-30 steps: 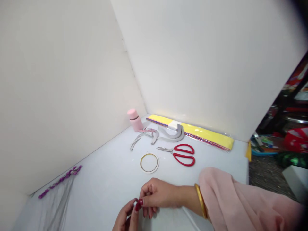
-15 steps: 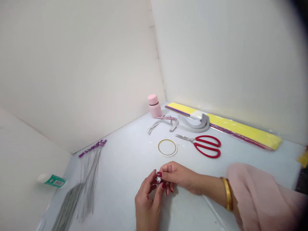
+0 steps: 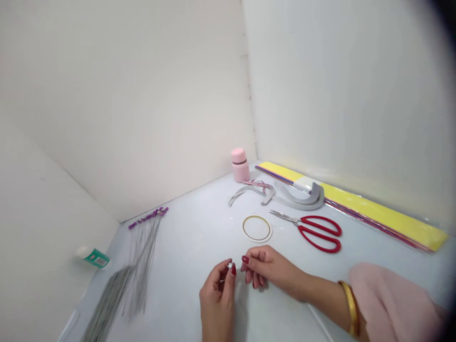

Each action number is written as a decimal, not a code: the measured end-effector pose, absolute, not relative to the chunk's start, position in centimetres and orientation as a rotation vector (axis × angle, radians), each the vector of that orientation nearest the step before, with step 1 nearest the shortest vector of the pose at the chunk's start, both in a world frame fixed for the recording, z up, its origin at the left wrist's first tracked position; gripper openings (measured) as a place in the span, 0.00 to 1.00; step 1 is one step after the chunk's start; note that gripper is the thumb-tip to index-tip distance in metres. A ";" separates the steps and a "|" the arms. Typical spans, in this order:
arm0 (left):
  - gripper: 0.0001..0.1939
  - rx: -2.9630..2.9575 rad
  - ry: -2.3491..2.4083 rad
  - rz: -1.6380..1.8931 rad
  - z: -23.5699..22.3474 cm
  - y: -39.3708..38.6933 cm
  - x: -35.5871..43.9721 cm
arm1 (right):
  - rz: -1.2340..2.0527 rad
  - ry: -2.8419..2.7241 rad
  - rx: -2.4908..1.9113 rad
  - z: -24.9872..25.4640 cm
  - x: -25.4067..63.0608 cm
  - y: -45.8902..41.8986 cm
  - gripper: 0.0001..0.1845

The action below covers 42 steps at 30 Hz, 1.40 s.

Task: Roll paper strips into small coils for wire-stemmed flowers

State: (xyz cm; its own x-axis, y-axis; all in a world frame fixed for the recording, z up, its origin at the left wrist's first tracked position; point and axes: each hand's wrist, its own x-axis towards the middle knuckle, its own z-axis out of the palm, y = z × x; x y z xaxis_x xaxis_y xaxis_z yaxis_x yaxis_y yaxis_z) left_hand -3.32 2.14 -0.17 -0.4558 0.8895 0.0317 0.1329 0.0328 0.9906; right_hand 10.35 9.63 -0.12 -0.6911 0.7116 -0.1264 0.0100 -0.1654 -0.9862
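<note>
We see a small whitish piece [image 3: 231, 265] pinched in the left hand [image 3: 217, 292], above the surface [image 3: 185, 266]. Right hand [image 3: 269, 266] just beside it, fingers curled, thumb near forefinger; can't tell if it holds anything. Tape roll [image 3: 270, 233] and scissors [image 3: 298, 222] nearby. We'd guess the piece is light, maybe soft, easily crushed; edge grip, gentle fingertips.

bangle [image 3: 349, 308]: shiny golden metal | sleeve [image 3: 392, 301]: matt cloth | bottle [image 3: 241, 172]: smooth, perhaps plastic
</note>
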 end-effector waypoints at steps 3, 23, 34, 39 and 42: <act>0.16 1.030 1.634 1.418 -0.3 2.2 -3.7 | 1.527 -1.818 -0.923 1.1 10.6 10.7 0.23; 0.21 0.854 1.643 1.549 -1.0 2.6 -3.1 | 0.143 -2.442 -1.702 2.4 13.3 18.3 0.12; 0.21 0.704 1.540 1.616 -1.7 3.0 -3.0 | 0.176 -2.419 -1.277 2.0 13.8 16.6 0.10; 0.16 0.570 1.470 1.587 -1.0 3.1 -3.1 | 0.181 -2.252 -0.829 1.9 13.7 14.5 0.10; 0.10 0.561 1.407 1.569 -0.8 3.0 -3.3 | 0.150 -2.168 -0.623 1.7 13.5 13.9 0.08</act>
State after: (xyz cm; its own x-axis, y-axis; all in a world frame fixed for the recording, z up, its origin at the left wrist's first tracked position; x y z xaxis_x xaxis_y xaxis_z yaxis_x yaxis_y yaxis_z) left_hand -3.31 3.01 -0.78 -0.4690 0.8506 -0.2377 -0.3283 0.0820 0.9410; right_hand 13.48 13.85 1.66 -0.5123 0.4839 0.7095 0.3815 0.8684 -0.3168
